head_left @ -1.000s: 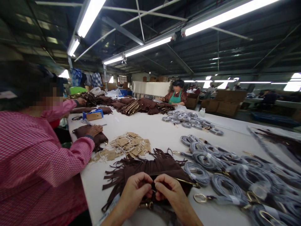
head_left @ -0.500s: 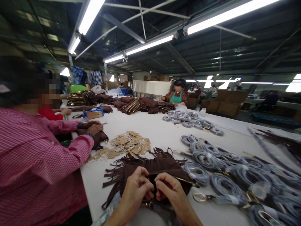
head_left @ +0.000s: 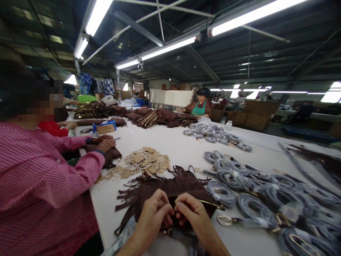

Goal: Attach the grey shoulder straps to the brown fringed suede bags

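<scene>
A dark brown fringed bag (head_left: pixel 176 186) lies before me, its strips spread to the left and far side. A gold-coloured metal edge (head_left: pixel 211 203) runs along its right part. Over the bag's opening, my left hand (head_left: pixel 156 213) is closed in a pinch, fingertips pointing right. Close beside it, my right hand (head_left: pixel 192 212) pinches too, thumb against forefinger. Whatever sits between the fingertips is too small or hidden to make out. To the right, a coiled strap in clear wrapping (head_left: pixel 221 193) rests by the bag's corner.
Many wrapped coiled straps with gold clasps (head_left: pixel 224 220) cover the table's right side. Brown paper tags (head_left: pixel 144 160) with white strings are heaped beyond the bag. At left, a co-worker in a checked sleeve (head_left: pixel 77 174) handles a brown piece. Brown bags (head_left: pixel 167 117) are piled farther back.
Both hands stay over the bag's opening in nearly the same pinch, with the fingertips shifting slightly. The whole view has moved a little.
</scene>
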`<state>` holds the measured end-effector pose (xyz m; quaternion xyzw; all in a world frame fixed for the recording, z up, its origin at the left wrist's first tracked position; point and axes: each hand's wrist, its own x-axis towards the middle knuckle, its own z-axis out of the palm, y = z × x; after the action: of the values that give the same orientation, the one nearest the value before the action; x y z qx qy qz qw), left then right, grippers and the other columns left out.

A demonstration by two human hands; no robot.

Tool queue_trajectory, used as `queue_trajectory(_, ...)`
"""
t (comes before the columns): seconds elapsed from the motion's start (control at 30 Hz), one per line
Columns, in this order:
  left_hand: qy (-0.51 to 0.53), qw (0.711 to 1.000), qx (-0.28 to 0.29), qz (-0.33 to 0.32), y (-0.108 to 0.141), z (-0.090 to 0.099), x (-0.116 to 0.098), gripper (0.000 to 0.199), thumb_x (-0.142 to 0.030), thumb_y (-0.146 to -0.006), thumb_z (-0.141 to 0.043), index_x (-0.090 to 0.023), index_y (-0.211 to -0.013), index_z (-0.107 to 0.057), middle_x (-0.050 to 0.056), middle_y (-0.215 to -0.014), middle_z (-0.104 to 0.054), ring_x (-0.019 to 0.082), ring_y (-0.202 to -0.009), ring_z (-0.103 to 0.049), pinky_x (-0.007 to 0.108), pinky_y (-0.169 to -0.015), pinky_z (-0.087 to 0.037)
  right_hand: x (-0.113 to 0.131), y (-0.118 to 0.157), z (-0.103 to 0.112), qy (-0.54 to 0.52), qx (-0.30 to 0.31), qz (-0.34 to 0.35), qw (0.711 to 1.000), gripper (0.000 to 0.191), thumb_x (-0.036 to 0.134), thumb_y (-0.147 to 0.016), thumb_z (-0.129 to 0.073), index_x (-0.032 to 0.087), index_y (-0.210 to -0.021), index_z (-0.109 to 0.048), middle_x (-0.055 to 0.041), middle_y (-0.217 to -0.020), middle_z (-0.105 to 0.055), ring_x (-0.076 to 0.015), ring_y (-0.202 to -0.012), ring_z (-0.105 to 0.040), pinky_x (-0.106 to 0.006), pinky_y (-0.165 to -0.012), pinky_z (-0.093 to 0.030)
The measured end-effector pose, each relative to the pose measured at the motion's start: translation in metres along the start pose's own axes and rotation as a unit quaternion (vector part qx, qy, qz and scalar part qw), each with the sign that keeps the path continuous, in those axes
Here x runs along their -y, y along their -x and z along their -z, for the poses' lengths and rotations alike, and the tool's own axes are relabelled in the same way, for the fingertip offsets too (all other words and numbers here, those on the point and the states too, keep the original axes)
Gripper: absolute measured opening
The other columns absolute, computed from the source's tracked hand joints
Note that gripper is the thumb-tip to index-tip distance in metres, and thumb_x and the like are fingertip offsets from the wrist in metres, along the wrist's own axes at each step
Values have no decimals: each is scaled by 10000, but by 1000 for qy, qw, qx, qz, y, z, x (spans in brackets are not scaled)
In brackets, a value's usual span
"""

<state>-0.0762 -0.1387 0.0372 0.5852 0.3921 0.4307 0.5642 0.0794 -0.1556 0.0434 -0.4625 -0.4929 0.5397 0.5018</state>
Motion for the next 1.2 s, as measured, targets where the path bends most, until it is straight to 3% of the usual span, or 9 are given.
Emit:
queue_trajectory(0.13, -33, 999, -3, -1, 1, -1, -8, 181, -326, -764, -537, -162, -687, -554, -14, -512, -566, 99, -441, -517, 179, -447, -390, 0, 0, 0, 17, -2, 6, 1000, 368, 533, -709, -722, 181, -768, -633, 32, -624, -586, -121, -589, -563, -198, -473, -446)
queue_trajectory(0.3, -39, 999, -10, -15, 2, -1, -12, 179, -334, -778, -524, -170, -713, -548, -8, -577, -587, 113, -507, -562, 192, -495, -425, 0, -1, 0, 14, 0, 2, 1000, 378, 544, -702, -725, 183, -768, -636, 24, -642, -600, -129, -597, -577, -205, -480, -456)
queue_trajectory(0.67, -109, 994, -11, -20, 4, -3, -11, 166, -323, -825, -449, -195, -725, -485, -46, -510, -492, 99, -432, -450, 185, -429, -324, -3, -1, -1, 20, 10, 14, 1000, 380, 548, -702, -731, 177, -737, -655, 18, -643, -607, -131, -593, -577, -209, -478, -460)
queue_trajectory(0.97, -126, 992, -9, -25, 3, -2, -6, 176, -338, -839, -437, -201, -736, -477, -38, -572, -503, 103, -457, -449, 194, -441, -317, -3, -1, -2, 19, -2, 6, 1000, 426, 594, -676, -733, 182, -734, -641, 21, -617, -604, -126, -554, -574, -211, -463, -463)
queue_trajectory(1.2, -181, 981, -28, -64, 3, -2, -6, 156, -243, -851, -429, -203, -712, -488, -19, -615, -531, 130, -568, -483, 222, -539, -332, -7, -1, -1, 55, 8, 24, 998, 366, 555, -745, -685, 193, -740, -641, 23, -616, -602, -133, -565, -579, -211, -474, -459)
